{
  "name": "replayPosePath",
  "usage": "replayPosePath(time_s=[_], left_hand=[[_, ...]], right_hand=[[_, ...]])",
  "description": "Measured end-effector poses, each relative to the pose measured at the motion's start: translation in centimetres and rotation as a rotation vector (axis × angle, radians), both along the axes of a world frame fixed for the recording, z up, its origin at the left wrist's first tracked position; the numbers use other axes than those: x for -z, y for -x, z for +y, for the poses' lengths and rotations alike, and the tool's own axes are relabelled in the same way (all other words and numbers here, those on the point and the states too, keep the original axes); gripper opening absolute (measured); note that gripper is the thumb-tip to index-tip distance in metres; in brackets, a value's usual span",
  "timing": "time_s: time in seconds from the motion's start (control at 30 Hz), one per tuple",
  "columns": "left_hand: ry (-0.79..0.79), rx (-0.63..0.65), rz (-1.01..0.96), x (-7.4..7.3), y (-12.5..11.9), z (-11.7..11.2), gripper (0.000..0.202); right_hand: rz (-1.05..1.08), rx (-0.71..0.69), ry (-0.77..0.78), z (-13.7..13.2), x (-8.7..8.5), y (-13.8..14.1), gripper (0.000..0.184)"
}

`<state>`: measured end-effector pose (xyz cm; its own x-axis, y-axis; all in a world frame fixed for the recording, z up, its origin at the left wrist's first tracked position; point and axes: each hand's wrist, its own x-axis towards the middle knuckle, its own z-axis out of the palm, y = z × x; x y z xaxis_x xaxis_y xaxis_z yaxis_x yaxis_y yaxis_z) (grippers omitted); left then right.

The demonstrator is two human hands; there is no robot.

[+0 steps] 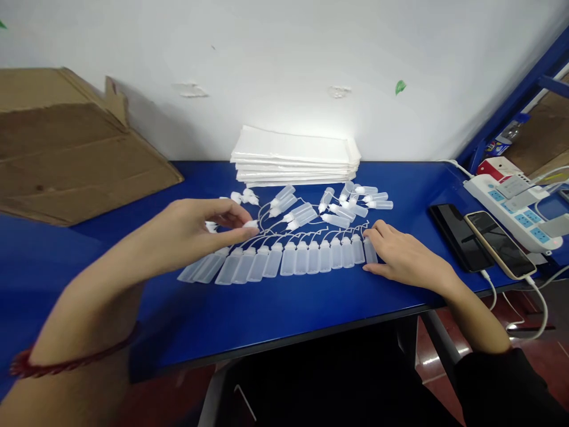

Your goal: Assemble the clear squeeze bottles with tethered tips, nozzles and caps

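My left hand is over the left part of a row of small translucent squeeze bottles, pinching a white cap between thumb and fingertips. The bottles lie side by side on the blue table, with thin bent tubes at their white necks. At the row's right end, my right hand has its thumb and fingers around the last squeeze bottle, which stays on the table. Behind my left hand lie a few loose white caps, partly hidden. More bottles lie scattered behind the row.
A stack of white flat packs stands against the wall. A cardboard box is at the left. On the right lie a black phone, a second phone and a white power strip with cables.
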<state>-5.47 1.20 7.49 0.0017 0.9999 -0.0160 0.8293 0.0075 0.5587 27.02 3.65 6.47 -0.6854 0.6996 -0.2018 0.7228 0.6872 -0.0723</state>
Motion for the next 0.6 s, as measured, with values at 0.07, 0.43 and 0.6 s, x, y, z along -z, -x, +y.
replayPosePath(time_s=[0.07, 0.43, 0.6], left_hand=[[0.003, 0.084, -0.114, 0.2, -0.4, -0.2, 0.037], [-0.1, 0.164, -0.282, 0.7, -2.7, -0.3, 0.022], [-0.156, 0.121, -0.499, 0.7, -5.3, -1.1, 0.015]], right_hand=[[0.009, 0.012, -0.008, 0.1, 0.1, -0.1, 0.04], [0.28, 0.026, 0.058, 0.2, -0.5, -0.5, 0.049], [0.778, -0.142, 0.227, -0.9, -0.5, 0.2, 0.055]])
